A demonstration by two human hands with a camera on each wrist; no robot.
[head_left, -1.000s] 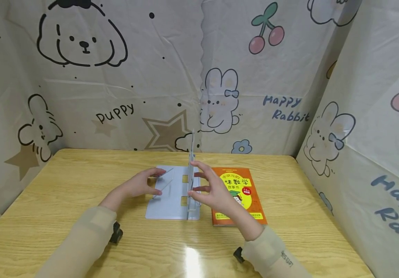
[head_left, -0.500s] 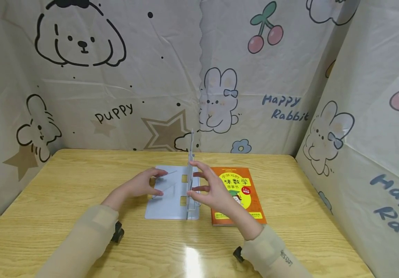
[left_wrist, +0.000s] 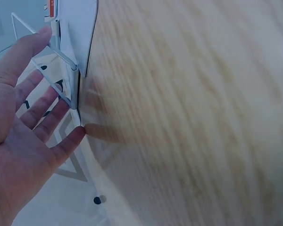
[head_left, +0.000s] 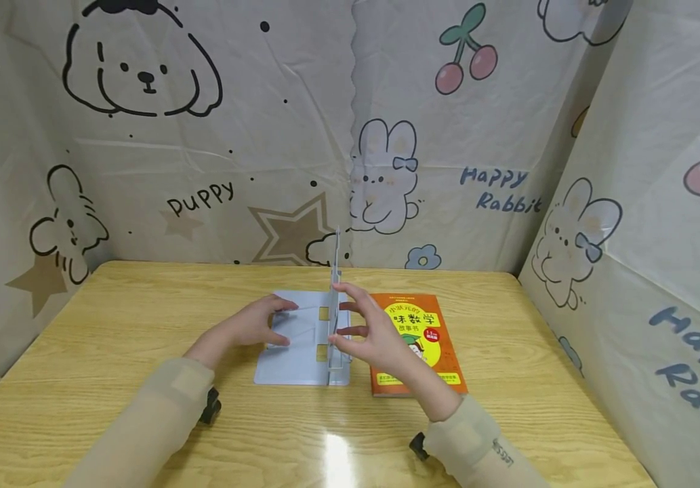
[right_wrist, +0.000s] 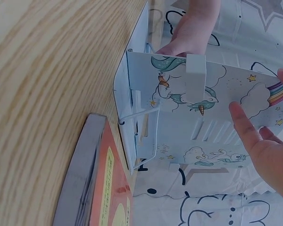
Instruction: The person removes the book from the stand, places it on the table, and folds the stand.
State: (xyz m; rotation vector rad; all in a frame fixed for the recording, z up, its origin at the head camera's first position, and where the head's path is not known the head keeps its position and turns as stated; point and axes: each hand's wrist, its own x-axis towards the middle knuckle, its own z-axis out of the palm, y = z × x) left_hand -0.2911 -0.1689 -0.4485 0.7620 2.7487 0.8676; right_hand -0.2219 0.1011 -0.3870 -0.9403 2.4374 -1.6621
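Note:
A pale blue metal book stand stands on the table, its upright panel (right_wrist: 179, 117) printed with unicorns and slotted. Its base plate (head_left: 276, 373) lies flat below. My left hand (head_left: 253, 322) is over the base with thumb and fingers spread, on either side of a bent wire support (left_wrist: 53, 84); the thumb overlaps one wire bar in the left wrist view. My right hand (head_left: 380, 335) rests spread fingers against the panel's right side. In the right wrist view, one long finger (right_wrist: 245, 125) touches the printed face.
An orange book (head_left: 413, 379) lies just right of the stand, under my right forearm. A smaller wire loop (right_wrist: 155, 134) projects at the panel's foot. Printed cloth (head_left: 301, 142) hangs behind and beside the wooden table (head_left: 142, 291).
My left hand has moved slightly right over the base, and the wire support has swung up and right with it. My right hand and the panel stay put.

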